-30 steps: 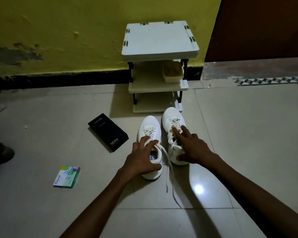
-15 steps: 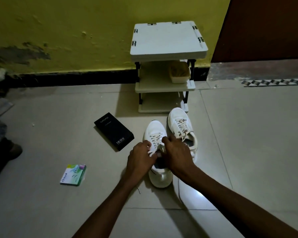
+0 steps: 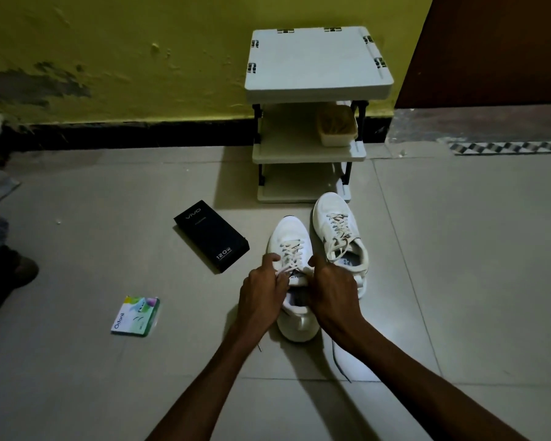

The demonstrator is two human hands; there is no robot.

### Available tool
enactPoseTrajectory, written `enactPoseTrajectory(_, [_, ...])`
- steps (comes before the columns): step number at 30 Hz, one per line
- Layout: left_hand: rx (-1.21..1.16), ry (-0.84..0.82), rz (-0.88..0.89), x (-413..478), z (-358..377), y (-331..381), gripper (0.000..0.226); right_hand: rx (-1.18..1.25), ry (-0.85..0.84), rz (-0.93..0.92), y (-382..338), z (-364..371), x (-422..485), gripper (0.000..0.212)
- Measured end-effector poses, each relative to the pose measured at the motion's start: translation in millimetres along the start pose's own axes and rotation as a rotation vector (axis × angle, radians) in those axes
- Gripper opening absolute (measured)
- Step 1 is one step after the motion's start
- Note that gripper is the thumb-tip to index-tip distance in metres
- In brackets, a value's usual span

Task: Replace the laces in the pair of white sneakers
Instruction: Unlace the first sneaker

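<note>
Dim, grainy frame; glare spot on floor (image 3: 360, 361).

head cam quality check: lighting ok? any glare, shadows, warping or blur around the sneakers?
Head view: dim overall, darkest at the left edge; pale glare on the floor tile by the right forearm; white rack shadows the floor to its left; black skirting bows, wide-angle distortion; left hand and right hand on the near sneaker look sharp, no motion blur.

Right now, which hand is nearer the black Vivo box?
Left. The left hand pinches the laces of the near sneaker, on the black Vivo box's side; the right hand holds that sneaker's opposite side, farther away.
</note>
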State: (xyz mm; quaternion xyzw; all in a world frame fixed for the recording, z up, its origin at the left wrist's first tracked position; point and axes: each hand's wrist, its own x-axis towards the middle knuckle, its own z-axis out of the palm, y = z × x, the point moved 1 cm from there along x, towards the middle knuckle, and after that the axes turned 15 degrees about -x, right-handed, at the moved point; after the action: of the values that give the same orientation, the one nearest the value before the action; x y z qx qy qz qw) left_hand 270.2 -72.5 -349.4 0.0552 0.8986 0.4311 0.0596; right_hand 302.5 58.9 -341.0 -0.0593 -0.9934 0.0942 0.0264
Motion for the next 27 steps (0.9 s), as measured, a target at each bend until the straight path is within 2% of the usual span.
enactPoseTrajectory(3, [-0.177,-0.048,-0.105,5.2,-10.8,-4.5,0.046,0.186,-0.017,0.042,2.0,-10.5,-4.0,0.050])
enactPoseTrajectory(5, [-0.233,-0.072,-0.131,6.7,-15.0,-6.5,0.050,0.244,-0.017,0.044,1.4,-13.3,-5.6,0.047])
enactPoseTrajectory(7, [-0.208,-0.093,-0.094,4.9,-17.1,-2.0,0.045,0.251,-0.001,0.055,2.2,-13.4,-5.7,0.040])
enactPoseTrajectory(8, [-0.149,-0.088,-0.033,3.0,-16.5,-0.3,0.042,0.242,0.003,0.055,3.1,-12.5,-5.1,0.033])
enactPoseTrajectory(10, [0.097,-0.017,0.196,0.0,-13.4,1.0,0.035,0.208,0.022,0.045,3.6,-11.4,-3.9,0.019])
enactPoseTrajectory(12, [0.314,0.046,0.369,-0.1,-9.6,3.4,0.026,0.190,0.041,0.051,4.1,-9.6,-3.1,0.013])
enactPoseTrajectory(17, [0.638,0.080,0.557,3.8,-0.3,7.7,0.028,0.153,0.058,0.067,0.1,1.7,-2.0,0.014])
enactPoseTrajectory(20, [0.755,0.082,0.617,5.7,3.2,13.0,0.021,0.139,0.058,0.062,-1.2,7.6,-0.8,0.024])
enactPoseTrajectory(23, [0.691,0.078,0.572,9.2,3.4,16.3,0.017,0.131,0.072,0.066,-0.8,9.8,-1.0,0.029])
enactPoseTrajectory(25, [0.471,0.026,0.455,12.4,2.2,12.9,0.010,0.126,0.066,0.078,-0.3,12.3,-1.1,0.025])
enactPoseTrajectory(27, [0.181,-0.063,0.227,18.2,-1.3,10.3,0.011,0.102,0.050,0.090,-1.7,12.6,-0.9,0.023])
